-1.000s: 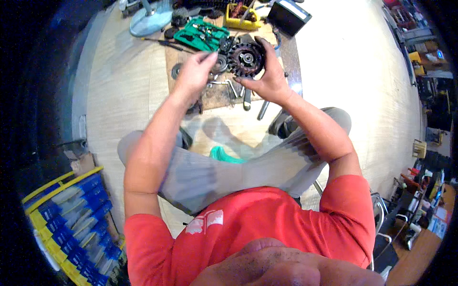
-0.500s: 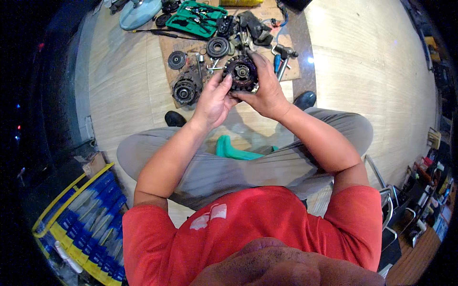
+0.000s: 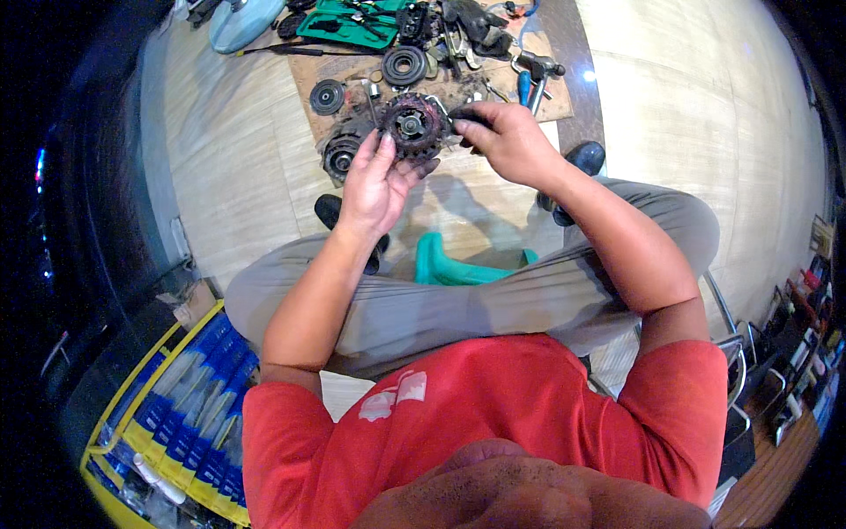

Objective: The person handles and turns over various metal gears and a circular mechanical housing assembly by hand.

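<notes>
My left hand point(image 3: 379, 181) grips a greasy, dark round toothed metal part point(image 3: 411, 126) from below and its left side. The part's face is turned up, showing a lighter hub in the middle. Just right of it, my right hand point(image 3: 504, 141) has its thumb and fingers pinched together, fingertips blackened; what they hold, if anything, cannot be made out. A thin silvery piece point(image 3: 438, 104) shows between the part's edge and those fingers. Behind my left hand a dark machine housing point(image 3: 342, 157) lies on the cardboard point(image 3: 304, 78).
Beyond the part lie a black ring-shaped pulley point(image 3: 404, 66), a smaller disc point(image 3: 327, 97), a hammer point(image 3: 539, 64), a blue-handled screwdriver point(image 3: 524, 86), dark gloves point(image 3: 476, 26) and a green tool case point(image 3: 354, 21). A green plastic stool point(image 3: 463, 267) shows between my legs.
My right hand has let go of the round part and moved off to its right, fingers pinched. The left hand keeps hold of the part, which has shifted left with its face tilted up.
</notes>
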A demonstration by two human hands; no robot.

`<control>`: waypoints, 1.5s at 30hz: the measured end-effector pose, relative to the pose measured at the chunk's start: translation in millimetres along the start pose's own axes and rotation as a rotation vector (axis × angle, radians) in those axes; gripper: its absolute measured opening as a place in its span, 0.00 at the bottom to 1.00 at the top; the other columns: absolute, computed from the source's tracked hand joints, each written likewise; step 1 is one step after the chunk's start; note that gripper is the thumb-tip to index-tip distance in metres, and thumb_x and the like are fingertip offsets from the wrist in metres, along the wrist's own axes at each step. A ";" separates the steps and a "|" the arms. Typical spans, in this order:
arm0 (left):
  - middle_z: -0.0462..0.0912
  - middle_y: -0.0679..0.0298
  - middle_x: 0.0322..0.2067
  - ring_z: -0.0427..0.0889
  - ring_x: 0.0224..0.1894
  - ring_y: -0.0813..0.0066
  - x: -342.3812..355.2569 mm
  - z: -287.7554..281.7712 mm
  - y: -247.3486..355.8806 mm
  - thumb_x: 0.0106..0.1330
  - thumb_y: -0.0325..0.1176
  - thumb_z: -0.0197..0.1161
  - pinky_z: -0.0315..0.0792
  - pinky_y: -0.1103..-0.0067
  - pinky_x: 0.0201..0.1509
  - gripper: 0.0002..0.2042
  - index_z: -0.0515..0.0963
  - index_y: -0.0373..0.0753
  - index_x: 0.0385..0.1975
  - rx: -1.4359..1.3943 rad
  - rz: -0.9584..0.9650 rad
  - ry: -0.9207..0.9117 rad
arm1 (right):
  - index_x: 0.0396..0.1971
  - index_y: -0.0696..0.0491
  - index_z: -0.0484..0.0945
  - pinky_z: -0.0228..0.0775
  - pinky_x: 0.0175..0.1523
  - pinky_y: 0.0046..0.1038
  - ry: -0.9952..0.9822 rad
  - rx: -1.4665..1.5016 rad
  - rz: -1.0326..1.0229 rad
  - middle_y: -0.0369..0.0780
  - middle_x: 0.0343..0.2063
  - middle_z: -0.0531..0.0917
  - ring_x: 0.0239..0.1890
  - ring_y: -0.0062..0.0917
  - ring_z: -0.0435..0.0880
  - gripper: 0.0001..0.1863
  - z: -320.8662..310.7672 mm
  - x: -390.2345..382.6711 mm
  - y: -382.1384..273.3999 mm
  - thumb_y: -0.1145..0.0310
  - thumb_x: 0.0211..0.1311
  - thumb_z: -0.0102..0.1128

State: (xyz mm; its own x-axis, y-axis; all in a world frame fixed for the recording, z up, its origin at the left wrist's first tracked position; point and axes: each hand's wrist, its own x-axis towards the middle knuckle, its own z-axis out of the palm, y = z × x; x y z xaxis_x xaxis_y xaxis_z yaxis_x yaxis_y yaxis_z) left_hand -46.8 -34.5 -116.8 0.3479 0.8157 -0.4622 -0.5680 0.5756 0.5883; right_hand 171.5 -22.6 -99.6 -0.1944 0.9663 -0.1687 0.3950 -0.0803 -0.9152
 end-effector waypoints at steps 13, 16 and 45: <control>0.76 0.53 0.55 0.79 0.54 0.53 -7.7 2.1 4.6 0.77 0.39 0.43 0.74 0.56 0.58 0.18 0.66 0.36 0.59 -0.048 -0.054 -0.055 | 0.34 0.59 0.82 0.73 0.38 0.41 0.042 -0.022 0.040 0.53 0.27 0.82 0.32 0.47 0.83 0.15 4.6 0.4 -10.7 0.61 0.58 0.63; 0.76 0.53 0.54 0.79 0.54 0.53 -9.1 3.7 8.0 0.77 0.40 0.43 0.74 0.56 0.58 0.18 0.66 0.36 0.59 -0.070 -0.051 -0.067 | 0.37 0.59 0.82 0.75 0.41 0.39 0.068 0.049 0.006 0.53 0.30 0.83 0.35 0.44 0.84 0.16 4.9 -2.2 -11.5 0.61 0.58 0.64; 0.76 0.56 0.54 0.78 0.56 0.61 -11.5 1.4 0.4 0.74 0.31 0.50 0.74 0.59 0.59 0.17 0.65 0.37 0.61 0.101 0.082 -0.054 | 0.31 0.60 0.76 0.72 0.39 0.47 0.045 -0.280 -0.288 0.55 0.27 0.80 0.34 0.53 0.80 0.12 3.7 3.3 -20.7 0.65 0.60 0.59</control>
State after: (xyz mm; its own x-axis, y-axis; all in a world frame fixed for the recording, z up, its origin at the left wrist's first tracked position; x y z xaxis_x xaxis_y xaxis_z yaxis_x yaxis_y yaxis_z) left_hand -50.0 -43.5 -110.4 0.3452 0.8604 -0.3749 -0.5192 0.5078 0.6874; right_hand 159.3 -18.6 -82.6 -0.2958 0.9498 0.1018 0.5609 0.2589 -0.7864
